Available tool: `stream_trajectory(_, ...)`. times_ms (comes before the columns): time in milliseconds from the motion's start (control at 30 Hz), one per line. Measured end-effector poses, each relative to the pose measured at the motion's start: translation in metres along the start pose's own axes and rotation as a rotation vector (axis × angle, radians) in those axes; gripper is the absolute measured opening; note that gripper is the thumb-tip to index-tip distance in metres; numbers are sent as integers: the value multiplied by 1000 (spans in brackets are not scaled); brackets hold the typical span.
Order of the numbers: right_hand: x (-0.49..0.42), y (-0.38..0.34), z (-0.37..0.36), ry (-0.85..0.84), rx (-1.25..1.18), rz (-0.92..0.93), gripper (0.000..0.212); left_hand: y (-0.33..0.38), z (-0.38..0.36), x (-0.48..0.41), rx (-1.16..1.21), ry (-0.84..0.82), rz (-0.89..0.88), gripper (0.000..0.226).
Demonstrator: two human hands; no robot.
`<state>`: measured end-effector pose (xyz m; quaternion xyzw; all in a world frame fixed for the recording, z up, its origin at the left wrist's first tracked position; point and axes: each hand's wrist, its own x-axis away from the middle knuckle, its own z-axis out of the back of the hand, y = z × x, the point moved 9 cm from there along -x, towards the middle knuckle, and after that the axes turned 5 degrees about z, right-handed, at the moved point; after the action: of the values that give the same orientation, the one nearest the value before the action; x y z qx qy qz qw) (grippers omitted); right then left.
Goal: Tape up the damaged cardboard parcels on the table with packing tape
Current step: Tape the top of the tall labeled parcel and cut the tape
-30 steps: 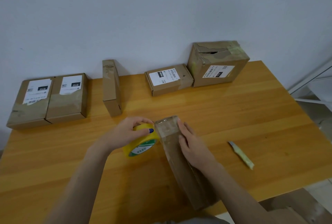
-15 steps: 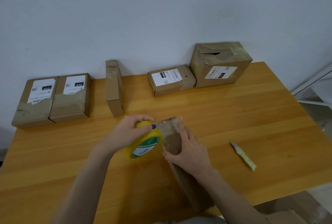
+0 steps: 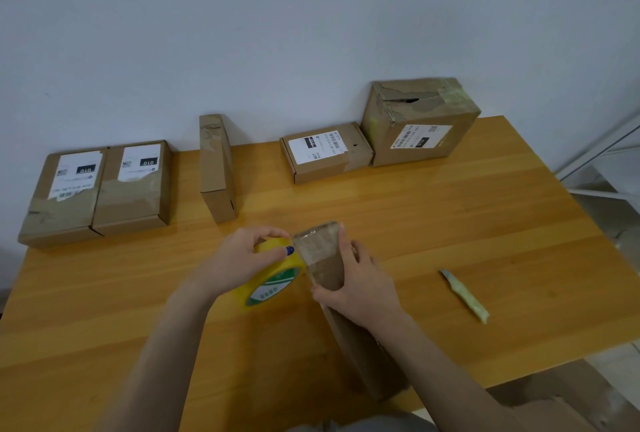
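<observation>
Cardboard fills the upper left of the frame: a flat labelled parcel [image 3: 60,196] lies touching its twin [image 3: 133,185] on the desk [image 3: 485,223], both closed, contents hidden. Right of them, a narrow parcel [image 3: 216,168] stands on edge. At centre, your left hand [image 3: 239,258] grips the yellow tape roll [image 3: 277,275], fingers [image 3: 266,232] curled over its rim, the roll against the glossy taped end of the long parcel [image 3: 363,355]. Your right hand [image 3: 360,286] clasps that parcel from above. In the upper right, a small labelled parcel [image 3: 322,154] touches a large box [image 3: 419,123] whose torn top shows a dark gap; you cannot tell what is inside. A knife [image 3: 464,294] lies right, well apart.
</observation>
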<state>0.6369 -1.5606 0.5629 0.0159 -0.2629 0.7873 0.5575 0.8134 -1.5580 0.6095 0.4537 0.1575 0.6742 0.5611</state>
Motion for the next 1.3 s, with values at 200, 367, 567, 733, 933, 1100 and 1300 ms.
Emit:
stream_trajectory(200, 3, -10, -1, 35, 106, 25, 91, -13, -4, -2, -29, -3, 23, 19)
stream_trajectory(367, 5, -16, -2, 67, 183, 73, 80, -19, -7, -7, -6, 5, 11, 21)
stream_trajectory(567, 6, -30, -7, 70, 270, 170, 80, -22, -12, -10, 8, 15, -10, 21)
stream_trajectory(733, 6, -32, -6, 89, 285, 123, 58, -22, -13, -9, 21, 34, -38, 22)
stream_trajectory(933, 4, -27, -8, 53, 238, 183, 83, -25, -15, -8, 76, 62, -51, 19)
stream_trajectory(1100, -2, -19, 1, 45, 177, 67, 97, -22, -19, -8, 96, 72, -52, 18)
stream_trajectory(1300, -4, -22, -1, 23, 203, 42, 88, -27, -20, -4, 117, 70, -38, 20)
